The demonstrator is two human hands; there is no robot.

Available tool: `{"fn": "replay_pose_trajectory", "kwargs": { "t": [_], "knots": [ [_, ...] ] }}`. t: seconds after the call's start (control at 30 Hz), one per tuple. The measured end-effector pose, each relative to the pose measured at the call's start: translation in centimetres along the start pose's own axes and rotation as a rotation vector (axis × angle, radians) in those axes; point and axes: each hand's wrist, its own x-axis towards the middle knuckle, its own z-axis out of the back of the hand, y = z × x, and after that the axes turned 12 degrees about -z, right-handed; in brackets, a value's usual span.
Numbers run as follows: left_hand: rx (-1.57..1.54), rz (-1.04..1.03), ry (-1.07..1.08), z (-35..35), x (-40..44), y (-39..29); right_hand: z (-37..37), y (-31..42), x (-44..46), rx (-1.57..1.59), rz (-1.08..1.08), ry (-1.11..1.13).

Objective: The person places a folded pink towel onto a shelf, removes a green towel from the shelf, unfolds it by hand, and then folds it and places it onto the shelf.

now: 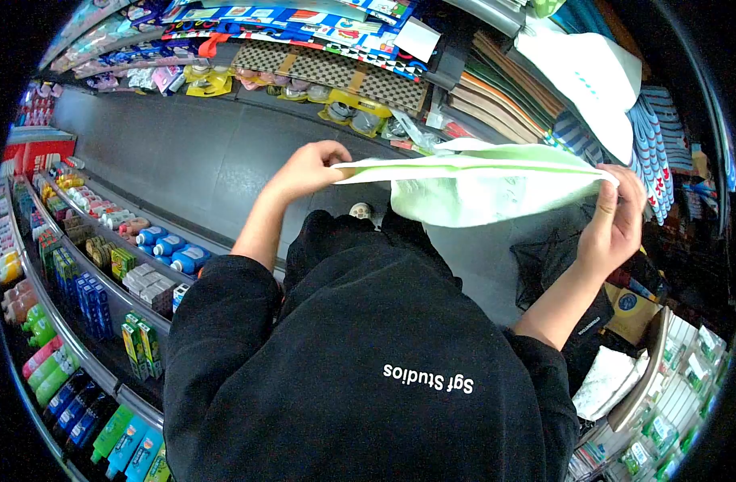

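A pale green and white cloth (472,197), which looks like a towel, stretches across in front of my body. My left hand (310,170) pinches its left corner with curled fingers. At the other end my right hand (614,215) grips the right corner between thumb and fingers. The top edge is drawn nearly straight between both hands, while the middle hangs down in a loose fold. Just behind my right hand, a white cloth (589,84) with small blue-green marks hangs over the shelf beside blue striped cloths (655,145).
Shelves of bottles and boxes (143,345) curve along my left. Ahead are folded mats (504,88), a checkered mat (328,68) and packaged goods. A black mesh bag (544,261) and a white folded cloth (609,381) lie low on my right. Grey floor (183,136) runs between the shelves.
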Motion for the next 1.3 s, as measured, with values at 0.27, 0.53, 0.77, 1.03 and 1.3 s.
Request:
{"fn": "replay_pose_trajectory", "kwargs": {
  "t": [0.27,0.53,0.77,1.03,1.3],
  "knots": [
    [-0.155,-0.068,0.261,4.9,-1.5,-4.6,-0.1,-5.2,-2.8,0.202,-0.388,-0.031],
    [0.365,-0.471,0.05,5.9,-2.3,-12.1,0.1,-8.2,-2.4,0.415,-0.566,-0.122],
    [0.671,-0.657,0.219,7.5,-1.9,-12.7,0.0,-8.7,-3.1,0.486,-0.553,-0.112],
    [0.741,-0.825,-0.047,8.4,-1.0,-12.5,0.5,-8.1,-2.6,0.44,-0.552,-0.144],
    [0.385,-0.526,-0.459,6.4,0.8,-6.8,-1.0,-7.8,-3.3,0.46,-0.547,-0.079]
  ]
}}
